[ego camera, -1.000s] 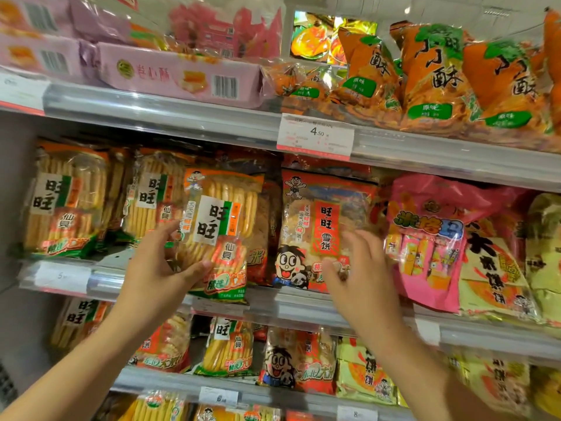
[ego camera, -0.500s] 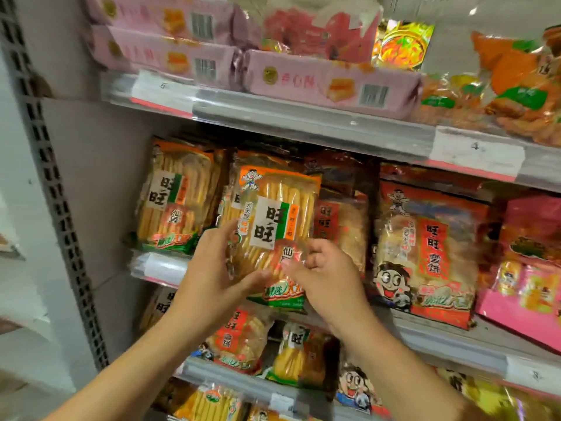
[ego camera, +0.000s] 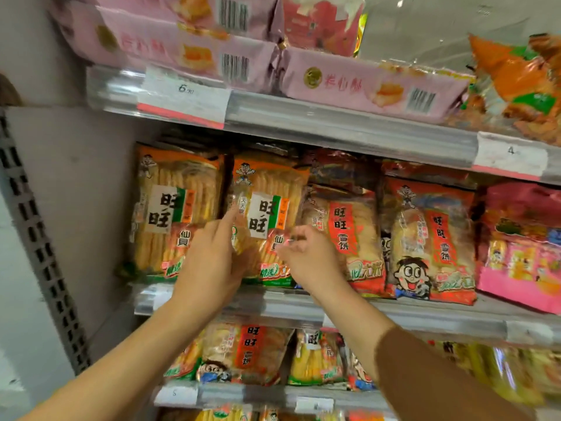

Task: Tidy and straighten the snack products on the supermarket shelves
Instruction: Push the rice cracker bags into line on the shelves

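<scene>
At the far left a grey perforated metal upright (ego camera: 36, 226) edges the shelving. The middle shelf rail (ego camera: 291, 305) carries a row of upright snack bags. The leftmost is a clear orange-topped bag of yellow rice crackers (ego camera: 176, 208), standing against the side wall. Just right of it stands a second clear orange-topped cracker bag with a white and green label (ego camera: 270, 205), touching its neighbour. The left hand (ego camera: 212, 262) lies flat against this second bag's lower left face, fingers straight and held together, the forefinger reaching up along the bag's left edge. The right hand (ego camera: 309, 256) meets the same bag's lower right part with fingers curled; whether they pinch the wrapper cannot be told through the blur. Further right stand two red-labelled bags of pale round rice cakes (ego camera: 431, 238), then a pink packet (ego camera: 522, 247). Above, on the upper shelf, lie long pink biscuit boxes (ego camera: 370, 83), with a white price tag (ego camera: 182, 92) below them.
</scene>
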`<state>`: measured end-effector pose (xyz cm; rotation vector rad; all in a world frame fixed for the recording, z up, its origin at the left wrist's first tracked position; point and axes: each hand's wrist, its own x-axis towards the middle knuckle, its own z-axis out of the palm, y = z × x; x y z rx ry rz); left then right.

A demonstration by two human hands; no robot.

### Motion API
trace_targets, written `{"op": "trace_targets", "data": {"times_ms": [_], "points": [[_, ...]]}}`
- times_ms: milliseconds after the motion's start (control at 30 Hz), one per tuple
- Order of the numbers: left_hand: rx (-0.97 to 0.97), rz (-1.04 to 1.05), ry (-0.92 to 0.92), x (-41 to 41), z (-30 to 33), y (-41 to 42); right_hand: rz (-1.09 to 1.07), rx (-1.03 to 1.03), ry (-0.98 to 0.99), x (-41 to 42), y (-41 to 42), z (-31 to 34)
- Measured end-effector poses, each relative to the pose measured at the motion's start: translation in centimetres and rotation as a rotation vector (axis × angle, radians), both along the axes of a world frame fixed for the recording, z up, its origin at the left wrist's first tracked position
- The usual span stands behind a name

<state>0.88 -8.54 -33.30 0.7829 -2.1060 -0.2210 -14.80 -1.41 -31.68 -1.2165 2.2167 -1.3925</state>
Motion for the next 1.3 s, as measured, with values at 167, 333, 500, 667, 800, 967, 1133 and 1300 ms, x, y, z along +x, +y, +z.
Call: {"op": "trace_targets", "data": {"times_ms": [167,333,500,667,800,967,1133,1300], "points": [[-0.043,-0.003,-0.083,-0.1,-1.3,-0.5,0.018,0.089,0.069,0.0,-0.7,-0.1],[-0.156,0.032,-0.031,-0.3,-1.4,0.0,0.004,0.172,0.204,0.5,-1.1,-0.3],[-0.312,0.018,-0.244,-0.3,-2.1,-0.5,0.03,0.18,0.258,0.7,-1.0,-1.1],[-0.296,0.027,-0.289,0.1,-2.0,-0.4,0.01,0.129,0.317,1.1,-0.6,-1.6],[-0.261,0.045,-0.322,0.3,-1.7,-0.3,0.077,0.075,0.236,1.4,0.5,-2.2],[-0.407,-0.012,-0.173,-0.1,-3.1,0.6,0.168,-0.046,0.265,1.3,6.2,-4.2],[-0.448,-0.369,-0.107,-5.1,-5.6,6.4,-0.021,0.003,0.187,-1.9,15.8,-6.6],[-0.403,-0.569,-0.22,-11.4,-4.4,13.3,-0.362,0.056,0.173,-10.4,26.8,-7.7]]}}
